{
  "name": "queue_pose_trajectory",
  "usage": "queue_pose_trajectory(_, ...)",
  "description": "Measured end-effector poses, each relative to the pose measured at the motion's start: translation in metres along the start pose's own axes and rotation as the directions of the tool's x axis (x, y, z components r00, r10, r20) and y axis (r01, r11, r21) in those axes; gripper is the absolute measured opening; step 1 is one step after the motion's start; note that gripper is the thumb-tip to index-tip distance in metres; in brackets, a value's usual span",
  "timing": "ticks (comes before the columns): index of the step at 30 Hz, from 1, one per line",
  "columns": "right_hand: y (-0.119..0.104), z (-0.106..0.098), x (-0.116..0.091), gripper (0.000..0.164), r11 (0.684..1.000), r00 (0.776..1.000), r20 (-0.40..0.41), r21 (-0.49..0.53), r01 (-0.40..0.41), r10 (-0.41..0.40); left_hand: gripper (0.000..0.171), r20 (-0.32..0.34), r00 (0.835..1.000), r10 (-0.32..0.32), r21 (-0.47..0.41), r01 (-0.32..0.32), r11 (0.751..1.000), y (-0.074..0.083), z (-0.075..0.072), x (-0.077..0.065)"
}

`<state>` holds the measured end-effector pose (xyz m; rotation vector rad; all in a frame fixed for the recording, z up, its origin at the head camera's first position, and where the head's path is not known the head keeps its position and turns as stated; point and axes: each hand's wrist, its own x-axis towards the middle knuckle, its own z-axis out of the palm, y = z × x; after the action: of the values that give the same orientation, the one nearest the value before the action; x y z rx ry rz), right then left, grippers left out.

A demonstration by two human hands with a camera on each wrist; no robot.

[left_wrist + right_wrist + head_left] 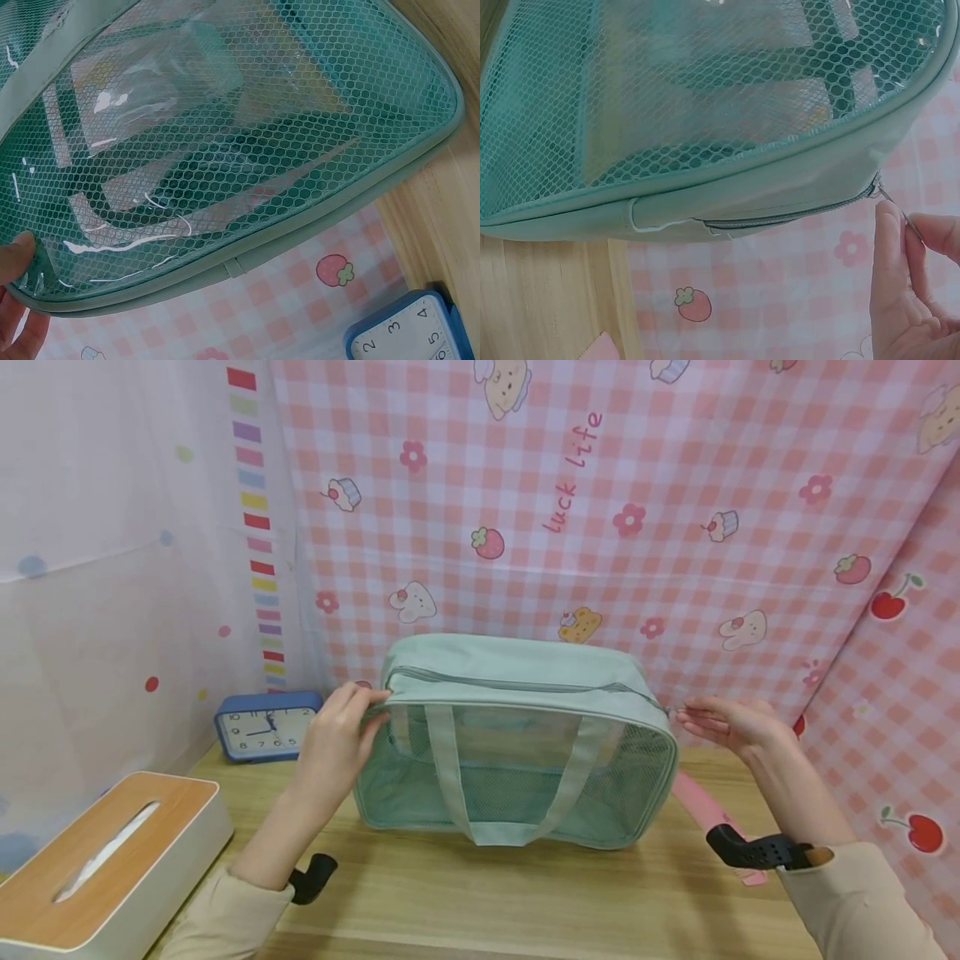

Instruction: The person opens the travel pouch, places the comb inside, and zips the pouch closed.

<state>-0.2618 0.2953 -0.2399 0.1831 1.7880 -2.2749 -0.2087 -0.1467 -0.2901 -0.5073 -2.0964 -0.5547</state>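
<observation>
A mint-green bag [517,768] with mesh-patterned see-through sides stands upright on the wooden table. One of its handles [447,760] hangs down the front. Along the top runs a grey zipper [510,683]. My left hand [339,727] pinches the bag's upper left corner, thumb on the front and fingers behind, as the left wrist view also shows. At the right end, my right hand [723,722] pinches the metal zipper pull [900,208] between thumb and fingers. Through the bag's side, straps and a clear panel show.
A blue clock [268,727] stands behind my left forearm. At the near left is a white tissue box [168,852] with a wood-look lid. A flat pink strip [697,797] lies right of the bag. Behind hangs a pink checked cloth [600,568]. Black devices [757,852] sit at both wrists.
</observation>
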Motion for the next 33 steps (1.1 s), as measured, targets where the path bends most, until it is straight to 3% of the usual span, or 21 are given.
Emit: queue_pose_trajectory(33, -0.01, 0.017, -0.006, 0.024, 0.999, 0.998, 0.044, -0.004, 0.045, -0.045, 0.022, -0.002, 1.0, -0.015, -0.001, 0.015, 1.0, 0.0, 0.0, -0.001)
